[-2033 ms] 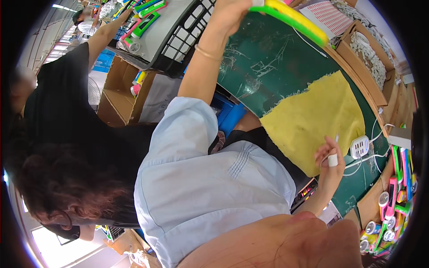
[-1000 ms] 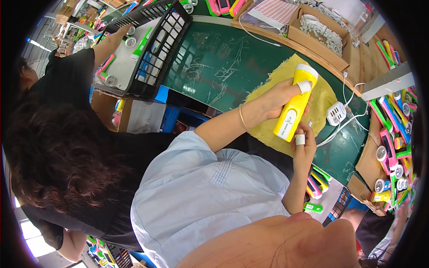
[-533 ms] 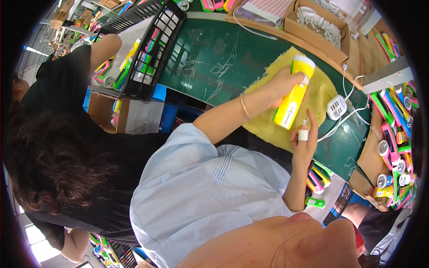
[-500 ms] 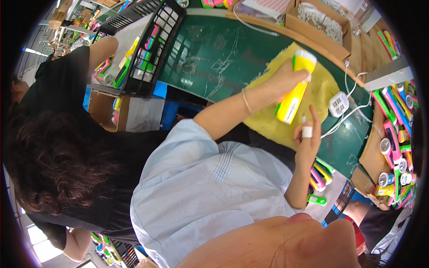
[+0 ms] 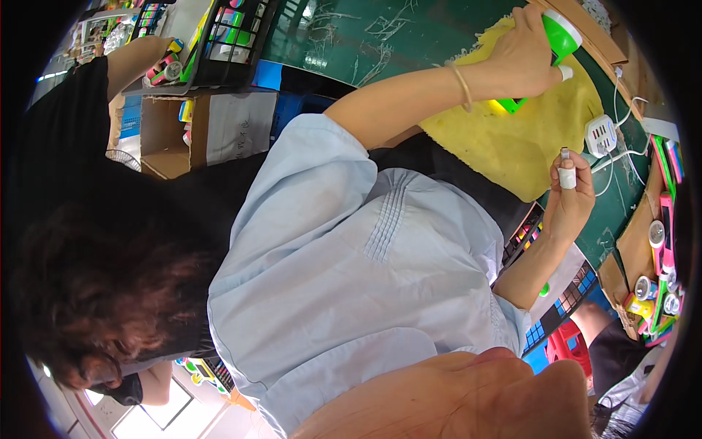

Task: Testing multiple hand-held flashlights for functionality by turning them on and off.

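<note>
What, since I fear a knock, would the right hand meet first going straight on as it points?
Probably the yellow cloth, just beyond the white plug that the right hand holds; the white socket block lies beside that line. Depth is unclear.

Cloth [image 5: 512, 139]: lying on the table [image 5: 439, 33], under the torch [image 5: 545, 62].
Torch: sitting in the left hand [image 5: 523, 55], over the cloth's far edge.
Right hand [image 5: 570, 197]: hovering near the cloth's right corner, pinching a small cap [image 5: 566, 174].
Power strip [image 5: 601, 135]: lying right of the cloth.
Basket [image 5: 219, 44]: standing far left.
</note>
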Available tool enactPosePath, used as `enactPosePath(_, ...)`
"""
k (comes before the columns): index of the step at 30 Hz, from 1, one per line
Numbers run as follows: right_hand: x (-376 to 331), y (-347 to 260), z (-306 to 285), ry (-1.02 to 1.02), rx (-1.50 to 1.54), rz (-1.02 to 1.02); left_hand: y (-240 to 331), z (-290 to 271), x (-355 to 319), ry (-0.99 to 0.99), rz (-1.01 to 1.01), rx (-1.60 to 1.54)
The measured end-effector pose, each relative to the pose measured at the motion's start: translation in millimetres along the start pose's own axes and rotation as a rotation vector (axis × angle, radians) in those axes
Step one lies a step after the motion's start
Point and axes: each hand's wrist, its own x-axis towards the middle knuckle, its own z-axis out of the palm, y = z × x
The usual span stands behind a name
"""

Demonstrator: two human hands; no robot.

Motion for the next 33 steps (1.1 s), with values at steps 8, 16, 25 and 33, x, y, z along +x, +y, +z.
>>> enactPosePath(8, 9.8, -15.4, 26.1, -0.024, -0.855, -0.483, -18.6, -4.7, -24.2, -0.549, -0.316, -1.556)
enactPosePath(16, 17.3, -77.4, 51.9, -0.917, -0.445, -0.385, -0.7, -13.1, -53.7, -0.354, -0.14, -1.519)
enactPosePath(25, -33.9, -9.2, 29.4, -0.757, -0.873, -1.093, -12.6, -9.4, -62.1, -0.339, -0.194, -1.89)
enactPosePath(33, -30.0, -0.9, 53.5, -0.192, -0.685, -0.504, -7.3, -14.9, -92.8, -0.281, 0.441, -1.12)
